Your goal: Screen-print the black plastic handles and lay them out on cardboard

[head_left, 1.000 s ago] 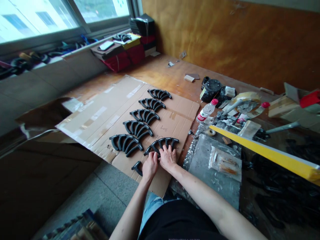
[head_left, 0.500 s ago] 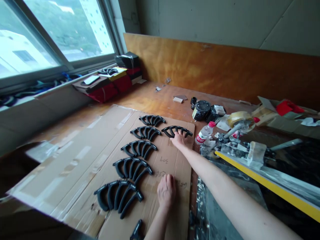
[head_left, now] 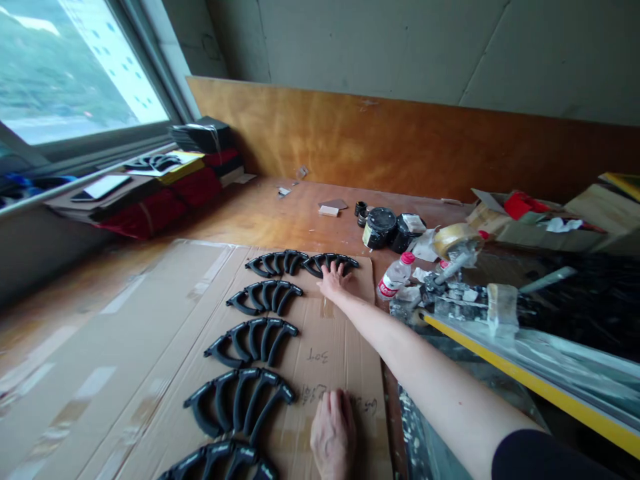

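Note:
Black curved handle-like pieces lie side by side in fan-shaped rows on a flat cardboard sheet (head_left: 165, 320). At the back right, my right hand (head_left: 334, 280) reaches over one fan of handles (head_left: 315, 267) with its fingers spread, touching it. That fan's left end meets the back-left fan of handles (head_left: 277, 263). Toward me are a second fan (head_left: 265, 295), a third (head_left: 253, 341) and a larger fan (head_left: 240, 400), with another cut off at the bottom edge. My left hand (head_left: 333, 433) rests on the cardboard near handwritten marks, fingers curled together, nothing visible in them.
Right of the cardboard stand a red-capped bottle (head_left: 396, 275) and black jars (head_left: 381, 228). A cluttered metal device with a yellow edge (head_left: 530, 360) fills the right side. Red-wrapped stacks (head_left: 160, 203) sit by the window; a wooden board (head_left: 350, 140) lines the back.
The fan under my right hand has moved left and back against the back-left fan, and the fingers have spread. My left hand stays on the cardboard. The view has shifted right.

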`<act>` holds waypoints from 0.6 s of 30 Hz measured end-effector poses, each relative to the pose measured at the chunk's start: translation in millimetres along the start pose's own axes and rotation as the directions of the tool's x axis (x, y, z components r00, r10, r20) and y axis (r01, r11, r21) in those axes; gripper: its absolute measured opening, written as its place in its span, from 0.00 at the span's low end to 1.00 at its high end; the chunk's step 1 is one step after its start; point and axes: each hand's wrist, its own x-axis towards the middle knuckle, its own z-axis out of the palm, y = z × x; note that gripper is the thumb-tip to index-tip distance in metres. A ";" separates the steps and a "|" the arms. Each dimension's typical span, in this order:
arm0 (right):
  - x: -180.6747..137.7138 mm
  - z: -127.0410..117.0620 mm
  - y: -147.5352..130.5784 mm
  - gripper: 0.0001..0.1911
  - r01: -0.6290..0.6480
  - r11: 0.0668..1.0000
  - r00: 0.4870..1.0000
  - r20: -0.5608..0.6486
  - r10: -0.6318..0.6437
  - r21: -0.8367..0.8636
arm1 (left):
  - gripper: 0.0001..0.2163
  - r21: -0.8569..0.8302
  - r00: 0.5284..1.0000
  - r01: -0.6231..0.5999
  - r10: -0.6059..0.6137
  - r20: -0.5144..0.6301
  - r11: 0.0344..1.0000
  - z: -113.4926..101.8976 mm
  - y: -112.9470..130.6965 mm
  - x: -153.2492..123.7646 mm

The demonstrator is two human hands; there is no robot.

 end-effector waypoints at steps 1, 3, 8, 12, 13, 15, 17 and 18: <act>-13.9 0.4 2.1 0.29 0.042 0.999 0.999 -0.017 -0.041 0.019 | 0.14 0.013 1.000 -0.004 0.004 -0.009 1.000 -2.3 0.5 0.2; -51.9 1.9 9.2 0.27 0.165 0.984 0.986 -0.048 -0.162 0.066 | 0.13 0.037 1.000 -0.007 0.007 0.007 0.999 -7.2 1.9 0.4; -177.6 -0.2 56.1 0.19 0.622 0.779 0.783 -0.070 -0.618 0.085 | 0.14 0.078 0.998 -0.008 0.003 0.069 0.997 -17.0 8.6 1.9; -266.8 -31.9 144.5 0.12 0.656 0.751 0.755 -0.086 -0.651 0.078 | 0.16 0.110 0.990 0.054 -0.067 0.121 0.992 -24.5 21.9 9.0; -285.1 -44.9 175.7 0.11 0.600 0.796 0.799 -0.099 -0.593 0.080 | 0.16 0.096 0.986 0.074 -0.087 0.140 0.993 -27.7 25.3 10.2; -316.5 -73.8 246.8 0.10 0.468 0.880 0.880 -0.136 -0.455 0.078 | 0.15 0.042 0.976 0.095 -0.101 0.193 0.995 -36.7 28.7 8.5; -341.4 -100.8 322.9 0.14 0.346 0.936 0.928 -0.173 -0.331 0.068 | 0.15 0.012 0.968 0.108 -0.107 0.227 0.994 -48.1 24.3 -2.4; -351.7 -111.3 359.5 0.16 0.216 0.975 0.962 -0.184 -0.204 0.049 | 0.15 0.013 0.966 0.113 -0.113 0.233 0.993 -53.9 18.6 -12.1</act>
